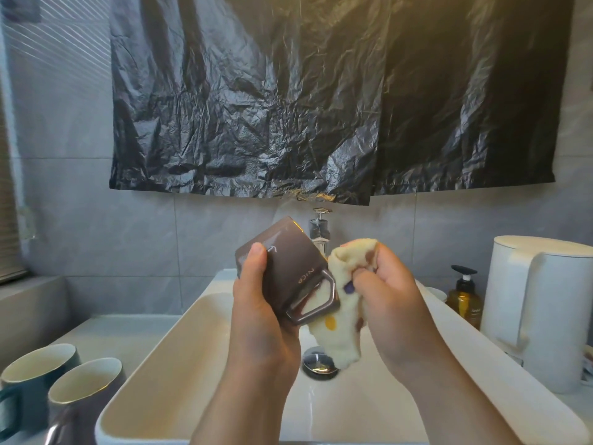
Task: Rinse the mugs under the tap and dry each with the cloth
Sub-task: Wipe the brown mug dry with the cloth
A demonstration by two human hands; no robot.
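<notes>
Left hand (pixel 256 303): wrapped around the brown mug (pixel 285 268), thumb on its side, holding it tilted above the sink (pixel 154 374).
Right hand (pixel 382 284): clenched on a bunched cloth (pixel 340 316), pressing it against the mug beside the handle.
Brown mug: glossy brown, squarish body, angular handle pointing down and right; small pale lettering on its side; a thin gold edge shows at the far end. Which end faces the camera I cannot tell.
Cloth: pale cream, fluffy, with yellow, brown and purple spots; its loose end hangs down over the drain (pixel 319 362).
Tap (pixel 319 231): chrome, behind the mug, partly hidden by it.
Other mugs: two on the counter (pixel 106 335) at lower left, upright, touching or nearly so, with pale insides; a teal mug (pixel 29 390) and a grey mug (pixel 80 409) with a gold rim.
Mug count: three in all.
Cloth count: one.
Right of sink: one white kettle (pixel 539 309) and one amber pump bottle (pixel 463 297).
Wall: black plastic sheet (pixel 321 97) hanging over grey tiles.
</notes>
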